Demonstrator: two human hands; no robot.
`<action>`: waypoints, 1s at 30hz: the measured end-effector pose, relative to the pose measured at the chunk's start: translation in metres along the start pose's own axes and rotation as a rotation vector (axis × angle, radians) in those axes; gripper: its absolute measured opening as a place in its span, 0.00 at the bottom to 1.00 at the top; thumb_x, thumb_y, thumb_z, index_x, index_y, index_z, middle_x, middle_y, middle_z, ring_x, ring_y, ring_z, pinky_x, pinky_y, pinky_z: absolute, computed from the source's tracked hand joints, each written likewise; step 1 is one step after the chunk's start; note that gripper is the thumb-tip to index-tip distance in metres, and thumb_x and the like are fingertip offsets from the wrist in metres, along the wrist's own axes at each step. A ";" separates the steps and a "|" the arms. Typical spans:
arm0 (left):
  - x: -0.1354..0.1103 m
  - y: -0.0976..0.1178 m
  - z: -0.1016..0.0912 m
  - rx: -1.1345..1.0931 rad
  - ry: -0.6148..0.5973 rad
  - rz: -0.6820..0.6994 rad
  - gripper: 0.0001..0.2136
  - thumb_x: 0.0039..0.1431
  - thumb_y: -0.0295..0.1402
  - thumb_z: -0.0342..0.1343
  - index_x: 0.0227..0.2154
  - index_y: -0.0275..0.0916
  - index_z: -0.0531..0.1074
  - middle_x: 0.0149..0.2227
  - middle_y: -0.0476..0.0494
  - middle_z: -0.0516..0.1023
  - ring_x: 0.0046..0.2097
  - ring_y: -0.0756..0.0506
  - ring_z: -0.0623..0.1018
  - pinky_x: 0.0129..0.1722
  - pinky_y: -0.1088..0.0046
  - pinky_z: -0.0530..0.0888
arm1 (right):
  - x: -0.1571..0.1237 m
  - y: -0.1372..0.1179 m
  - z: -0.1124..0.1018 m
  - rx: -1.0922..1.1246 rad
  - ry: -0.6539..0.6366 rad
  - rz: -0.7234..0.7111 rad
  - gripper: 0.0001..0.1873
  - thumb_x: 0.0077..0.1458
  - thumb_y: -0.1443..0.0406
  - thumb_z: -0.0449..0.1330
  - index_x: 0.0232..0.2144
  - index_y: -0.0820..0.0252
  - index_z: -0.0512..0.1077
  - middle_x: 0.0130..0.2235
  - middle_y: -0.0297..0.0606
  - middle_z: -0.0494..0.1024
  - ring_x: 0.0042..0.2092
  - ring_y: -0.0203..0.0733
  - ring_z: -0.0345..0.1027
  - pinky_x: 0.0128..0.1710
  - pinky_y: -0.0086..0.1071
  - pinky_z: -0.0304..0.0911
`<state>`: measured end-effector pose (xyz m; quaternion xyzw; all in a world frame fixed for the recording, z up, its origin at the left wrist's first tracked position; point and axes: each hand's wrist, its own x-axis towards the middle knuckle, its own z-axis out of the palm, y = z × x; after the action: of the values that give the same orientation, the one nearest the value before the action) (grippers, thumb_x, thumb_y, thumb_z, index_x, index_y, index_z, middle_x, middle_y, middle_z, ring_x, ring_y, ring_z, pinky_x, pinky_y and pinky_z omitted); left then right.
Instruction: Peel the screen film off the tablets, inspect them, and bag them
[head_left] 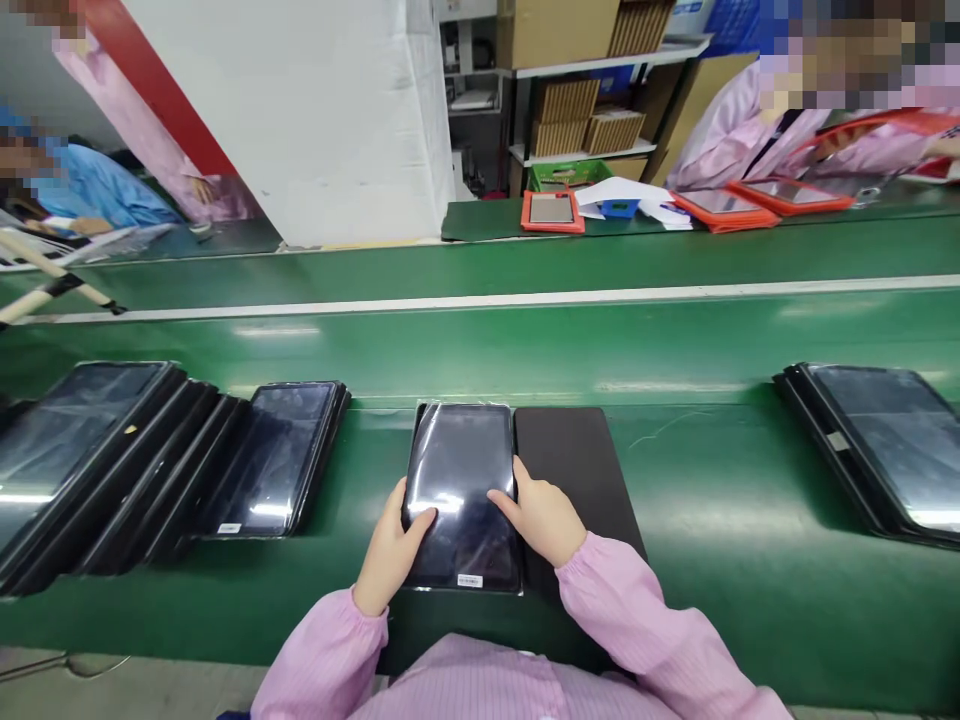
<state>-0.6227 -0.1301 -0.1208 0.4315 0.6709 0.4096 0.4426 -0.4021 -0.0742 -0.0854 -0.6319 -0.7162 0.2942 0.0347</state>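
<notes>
A tablet (463, 460) under clear film lies in front of me, a small white label near its lower edge. My left hand (393, 545) grips its left side, the thumb over the screen. On the opposite side, my right hand (544, 510) holds the tablet's right edge, thumb also on the screen. Beneath and to the right spreads a black folio cover (574, 450), opened flat on the green bench. Whether the tablet is seated in the cover's left half or just resting on it, I cannot tell.
Leaning stacks of black-cased tablets (270, 450) stand at the left. Another stack of tablets (885, 440) is at the right. A white strip (480, 302) runs along the green bench (712, 500). Across it, orange-framed tablets (724, 208) lie near co-workers in pink sleeves (720, 130).
</notes>
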 end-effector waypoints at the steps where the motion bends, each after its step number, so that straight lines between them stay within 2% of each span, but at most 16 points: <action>1: 0.001 0.001 0.001 -0.025 -0.033 0.009 0.24 0.58 0.43 0.58 0.56 0.39 0.69 0.56 0.36 0.75 0.59 0.35 0.73 0.63 0.54 0.64 | -0.001 -0.001 0.001 -0.043 0.002 0.006 0.35 0.65 0.55 0.56 0.65 0.74 0.59 0.33 0.53 0.82 0.38 0.60 0.79 0.34 0.39 0.64; 3: 0.002 0.004 0.002 -0.022 -0.017 0.030 0.23 0.58 0.44 0.58 0.53 0.37 0.71 0.53 0.36 0.77 0.57 0.36 0.74 0.61 0.55 0.65 | -0.002 0.000 0.005 -0.100 0.001 0.013 0.36 0.67 0.54 0.53 0.67 0.74 0.55 0.33 0.51 0.82 0.38 0.59 0.79 0.33 0.38 0.64; 5: 0.002 0.005 0.002 0.006 0.053 0.037 0.23 0.56 0.44 0.60 0.52 0.37 0.72 0.53 0.35 0.76 0.58 0.35 0.74 0.61 0.55 0.65 | -0.003 0.002 0.008 -0.127 0.003 0.009 0.36 0.68 0.54 0.51 0.68 0.73 0.53 0.31 0.47 0.82 0.37 0.56 0.79 0.33 0.37 0.63; 9: 0.002 0.008 0.000 -0.082 0.136 0.034 0.27 0.51 0.45 0.64 0.53 0.38 0.72 0.55 0.34 0.74 0.57 0.36 0.75 0.59 0.56 0.68 | -0.004 0.008 0.010 -0.116 0.014 -0.022 0.33 0.69 0.55 0.50 0.68 0.70 0.53 0.30 0.41 0.81 0.36 0.50 0.79 0.31 0.33 0.61; 13: 0.012 0.017 -0.004 -0.196 0.143 -0.050 0.39 0.46 0.44 0.68 0.61 0.38 0.65 0.49 0.37 0.78 0.50 0.39 0.78 0.56 0.57 0.70 | -0.004 0.010 0.008 -0.064 0.032 -0.048 0.32 0.68 0.56 0.49 0.68 0.69 0.54 0.29 0.38 0.81 0.35 0.48 0.78 0.31 0.33 0.60; 15: 0.020 0.024 -0.005 -0.224 0.080 -0.085 0.38 0.44 0.44 0.68 0.59 0.35 0.67 0.46 0.37 0.79 0.48 0.39 0.79 0.55 0.58 0.71 | -0.004 0.011 0.007 -0.032 0.037 -0.065 0.33 0.67 0.56 0.50 0.68 0.69 0.54 0.28 0.37 0.80 0.34 0.48 0.78 0.31 0.33 0.59; 17: 0.026 0.032 -0.006 -0.210 0.002 -0.052 0.30 0.45 0.45 0.68 0.50 0.34 0.74 0.46 0.36 0.81 0.48 0.37 0.80 0.54 0.58 0.72 | -0.004 0.012 0.006 0.006 0.035 -0.084 0.33 0.67 0.57 0.50 0.67 0.69 0.55 0.27 0.35 0.79 0.33 0.47 0.77 0.31 0.33 0.59; 20: 0.032 0.044 -0.007 -0.167 -0.015 0.008 0.24 0.45 0.43 0.68 0.44 0.35 0.75 0.46 0.36 0.82 0.49 0.36 0.80 0.54 0.56 0.72 | -0.002 0.015 0.006 0.068 0.031 -0.107 0.34 0.66 0.55 0.50 0.68 0.68 0.56 0.23 0.31 0.76 0.30 0.45 0.74 0.30 0.33 0.58; 22: 0.032 0.051 -0.008 -0.192 -0.036 -0.054 0.25 0.44 0.42 0.69 0.45 0.36 0.73 0.44 0.37 0.82 0.47 0.37 0.81 0.50 0.58 0.74 | -0.001 0.016 0.006 0.107 0.035 -0.115 0.35 0.65 0.54 0.51 0.67 0.67 0.57 0.22 0.30 0.73 0.29 0.45 0.73 0.30 0.32 0.58; 26: 0.029 0.059 -0.008 -0.302 -0.173 -0.248 0.27 0.45 0.42 0.70 0.47 0.37 0.69 0.39 0.41 0.81 0.37 0.41 0.82 0.37 0.64 0.77 | -0.001 0.020 0.003 0.210 0.025 -0.131 0.35 0.63 0.55 0.54 0.67 0.66 0.59 0.20 0.28 0.72 0.28 0.44 0.72 0.31 0.33 0.61; 28: 0.028 0.061 -0.007 -0.330 -0.214 -0.229 0.27 0.46 0.43 0.69 0.48 0.37 0.70 0.39 0.41 0.81 0.37 0.42 0.81 0.36 0.66 0.76 | -0.001 0.024 -0.002 0.290 0.001 -0.149 0.33 0.62 0.55 0.55 0.66 0.61 0.62 0.20 0.27 0.73 0.26 0.42 0.72 0.31 0.32 0.63; 30: 0.026 0.063 -0.006 -0.355 -0.211 -0.130 0.28 0.47 0.43 0.68 0.49 0.36 0.70 0.43 0.39 0.81 0.41 0.41 0.81 0.40 0.66 0.77 | 0.001 0.027 -0.010 0.366 0.002 -0.165 0.31 0.62 0.56 0.56 0.65 0.56 0.64 0.28 0.31 0.79 0.28 0.40 0.75 0.34 0.33 0.68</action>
<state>-0.6213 -0.0881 -0.0667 0.3431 0.5645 0.4445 0.6051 -0.3747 -0.0690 -0.0901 -0.5545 -0.7002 0.4148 0.1738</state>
